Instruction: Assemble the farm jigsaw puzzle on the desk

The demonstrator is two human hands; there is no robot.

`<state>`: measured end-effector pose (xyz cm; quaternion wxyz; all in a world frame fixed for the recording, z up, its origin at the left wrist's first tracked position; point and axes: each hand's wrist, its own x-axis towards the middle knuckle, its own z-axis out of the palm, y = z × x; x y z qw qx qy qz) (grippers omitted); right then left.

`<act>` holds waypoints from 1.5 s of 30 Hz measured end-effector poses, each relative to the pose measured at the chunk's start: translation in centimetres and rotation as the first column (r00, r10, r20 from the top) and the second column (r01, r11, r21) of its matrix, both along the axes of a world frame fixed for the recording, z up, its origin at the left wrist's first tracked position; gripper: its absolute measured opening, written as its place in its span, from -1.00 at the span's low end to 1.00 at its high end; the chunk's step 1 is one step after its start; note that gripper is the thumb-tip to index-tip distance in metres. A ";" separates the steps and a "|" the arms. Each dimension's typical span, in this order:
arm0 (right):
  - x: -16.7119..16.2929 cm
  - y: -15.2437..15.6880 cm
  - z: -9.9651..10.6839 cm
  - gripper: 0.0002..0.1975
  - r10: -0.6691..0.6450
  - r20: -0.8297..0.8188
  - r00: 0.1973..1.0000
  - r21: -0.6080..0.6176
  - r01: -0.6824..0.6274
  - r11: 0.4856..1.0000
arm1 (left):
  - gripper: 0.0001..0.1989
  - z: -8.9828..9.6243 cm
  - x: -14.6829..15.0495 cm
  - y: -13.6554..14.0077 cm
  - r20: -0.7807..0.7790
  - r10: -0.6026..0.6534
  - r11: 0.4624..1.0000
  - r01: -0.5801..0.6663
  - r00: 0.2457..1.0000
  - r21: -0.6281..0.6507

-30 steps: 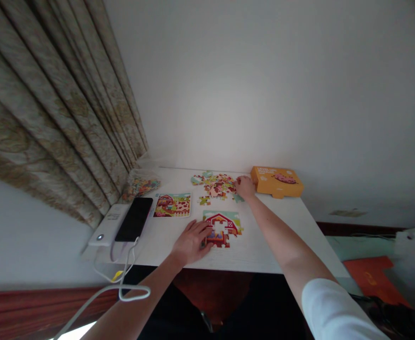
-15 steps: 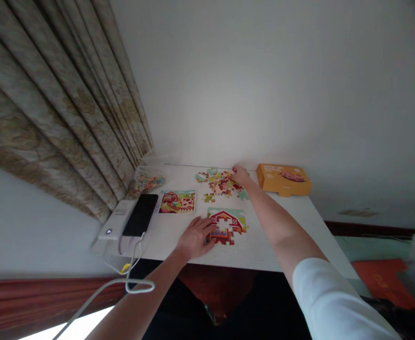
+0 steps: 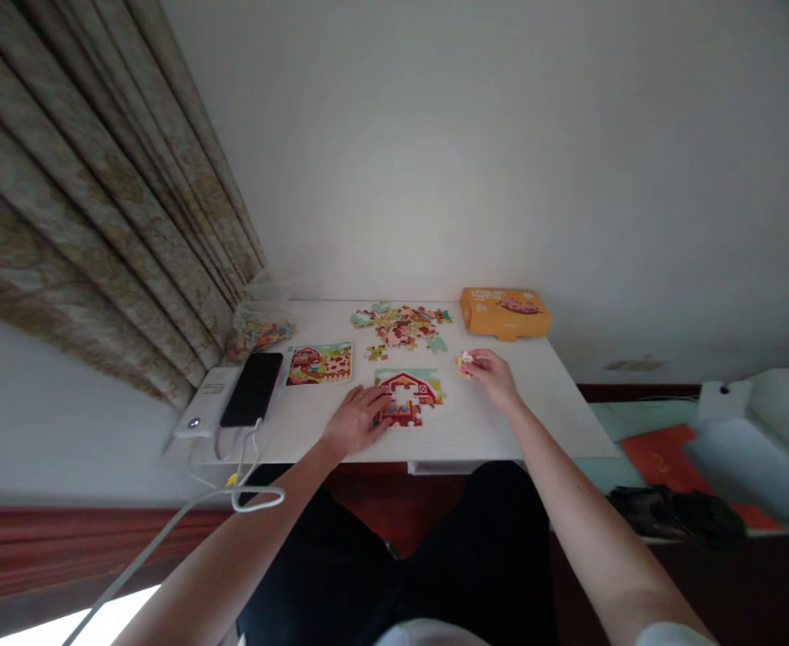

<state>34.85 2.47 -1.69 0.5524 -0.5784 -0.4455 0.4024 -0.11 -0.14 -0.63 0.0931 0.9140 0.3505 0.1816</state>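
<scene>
My right hand (image 3: 494, 377) pinches a small puzzle piece (image 3: 465, 363) with white and yellow on it, just above the white table (image 3: 502, 431). To its left lies a partly joined jigsaw puzzle (image 3: 427, 392) of a red barn, with a gap in its middle. My left hand (image 3: 359, 418) rests flat with fingers spread, its fingertips on the puzzle's left edge. Behind the puzzle is a pile of loose puzzle pieces (image 3: 400, 332). A picture card (image 3: 319, 363) of the barn and a cow lies to the left.
An orange box (image 3: 505, 314) stands at the back right. On the left are a black phone (image 3: 252, 390) on a white device (image 3: 198, 404), a looping cable (image 3: 259, 504) and a clear bag of pieces (image 3: 263, 332). A patterned curtain (image 3: 98, 161) hangs beside the table.
My right hand has come back from the loose pile toward the right, now holding a puzzle piece. My left hand stays at the joined puzzle. The view has shifted.
</scene>
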 end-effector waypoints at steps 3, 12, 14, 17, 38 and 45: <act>-0.4 -4.7 -1.6 -0.42 -0.017 -0.012 1.000 0.003 0.017 1.000 | -0.62 0.0 -0.1 0.0 -0.014 0.022 1.000 -0.022 1.000 0.018; -1.6 -6.9 -2.3 -0.45 -0.006 0.177 0.984 0.015 0.003 1.000 | -0.61 0.0 3.8 -1.3 -0.034 -0.021 0.999 0.022 0.999 0.038; -1.6 -6.8 -2.2 -0.46 -0.012 0.231 0.973 0.019 0.008 1.000 | -0.57 -0.1 5.5 -1.5 -0.062 -0.021 0.999 0.022 0.998 0.024; -1.6 -6.8 -2.2 -0.47 -0.043 0.310 0.950 0.031 0.035 0.999 | -0.51 -0.4 7.3 -1.2 -0.118 -0.022 1.000 0.023 0.993 0.007; -2.6 -5.0 -1.5 -0.76 -0.033 0.849 0.527 0.034 0.009 0.999 | -0.54 -0.8 8.3 0.2 -0.130 0.017 1.000 -0.021 0.991 -0.024; -2.9 -4.9 -1.5 -0.78 -0.037 0.861 0.508 0.032 0.018 0.999 | -0.55 -0.9 8.3 0.1 -0.127 0.019 1.000 -0.021 0.992 -0.015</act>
